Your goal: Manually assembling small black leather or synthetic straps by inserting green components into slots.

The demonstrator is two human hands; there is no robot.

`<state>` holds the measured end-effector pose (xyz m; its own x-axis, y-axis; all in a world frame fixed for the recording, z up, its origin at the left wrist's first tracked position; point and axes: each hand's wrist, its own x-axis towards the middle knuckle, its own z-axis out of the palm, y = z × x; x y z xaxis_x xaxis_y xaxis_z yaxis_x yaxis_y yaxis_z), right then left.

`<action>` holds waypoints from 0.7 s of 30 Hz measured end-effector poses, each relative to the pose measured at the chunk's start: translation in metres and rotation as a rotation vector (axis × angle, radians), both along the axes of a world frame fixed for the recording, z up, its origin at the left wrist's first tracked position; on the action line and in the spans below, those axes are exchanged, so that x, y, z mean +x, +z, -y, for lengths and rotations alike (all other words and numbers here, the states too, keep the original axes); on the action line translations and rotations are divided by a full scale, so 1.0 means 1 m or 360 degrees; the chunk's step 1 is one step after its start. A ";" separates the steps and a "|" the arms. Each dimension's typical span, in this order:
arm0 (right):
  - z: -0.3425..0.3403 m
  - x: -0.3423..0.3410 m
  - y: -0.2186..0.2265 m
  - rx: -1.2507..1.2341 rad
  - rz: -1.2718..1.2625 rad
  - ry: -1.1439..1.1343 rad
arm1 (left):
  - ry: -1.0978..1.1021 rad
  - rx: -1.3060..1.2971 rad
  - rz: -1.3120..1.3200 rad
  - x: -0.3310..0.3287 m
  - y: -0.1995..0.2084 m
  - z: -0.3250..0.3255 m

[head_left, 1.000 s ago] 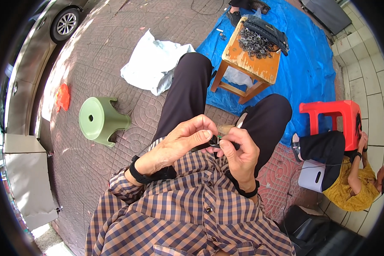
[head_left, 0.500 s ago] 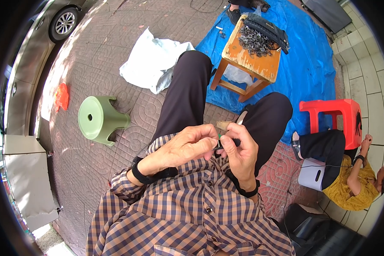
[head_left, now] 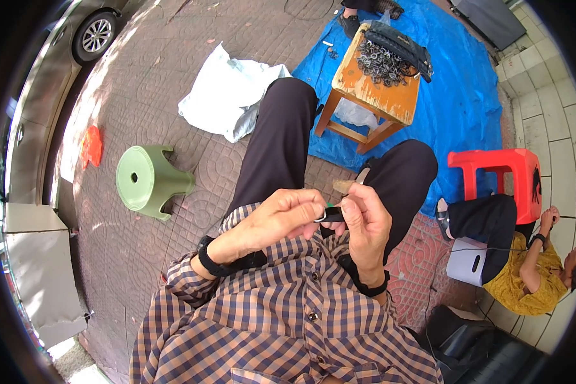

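A short black strap (head_left: 333, 215) with a small silvery metal ring at its left end stretches between my two hands, above my lap. My left hand (head_left: 272, 219) is closed, pinching the ring end between thumb and fingers. On the other end, the thumb and fingers of my right hand (head_left: 367, 232) are closed too. A speck of green shows just above the strap. Beside my right fingertips sticks out a tan piece (head_left: 344, 186); what it is I cannot make out. My fingers hide part of the strap.
Ahead, a worn wooden stool (head_left: 379, 102) on a blue tarp (head_left: 461, 96) bears a pile of metal rings (head_left: 383, 64) and a black strap bundle (head_left: 403, 48). A white sack (head_left: 217, 93) and green stool (head_left: 147, 179) lie left. Right: a red stool (head_left: 525, 185) and seated person (head_left: 518, 281).
My right hand has shifted slightly right, away from the left, and more of the black strap shows between them. The tan piece has moved right with it.
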<state>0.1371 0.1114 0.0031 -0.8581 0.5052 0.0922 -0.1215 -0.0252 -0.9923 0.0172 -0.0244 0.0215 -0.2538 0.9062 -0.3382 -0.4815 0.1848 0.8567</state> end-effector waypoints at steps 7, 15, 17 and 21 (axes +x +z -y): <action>-0.009 -0.010 0.003 -0.0024 0.0025 -0.0040 | 0.0099 -0.0069 -0.0551 -0.007 0.001 -0.013; -0.006 -0.003 0.002 -0.0226 0.0220 -0.0045 | 0.0062 -0.0073 -0.0401 -0.003 -0.010 -0.008; -0.005 0.002 -0.003 -0.0127 0.0234 0.0003 | 0.0110 -0.0064 -0.0417 0.002 -0.009 -0.003; -0.009 0.006 -0.003 -0.0100 0.0225 0.0038 | 0.0077 -0.0069 -0.0308 0.002 -0.004 -0.004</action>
<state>0.1427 0.1203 -0.0001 -0.8720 0.4856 -0.0617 0.0208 -0.0892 -0.9958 0.0192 -0.0202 0.0178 -0.3607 0.8771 -0.3172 -0.3177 0.2042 0.9259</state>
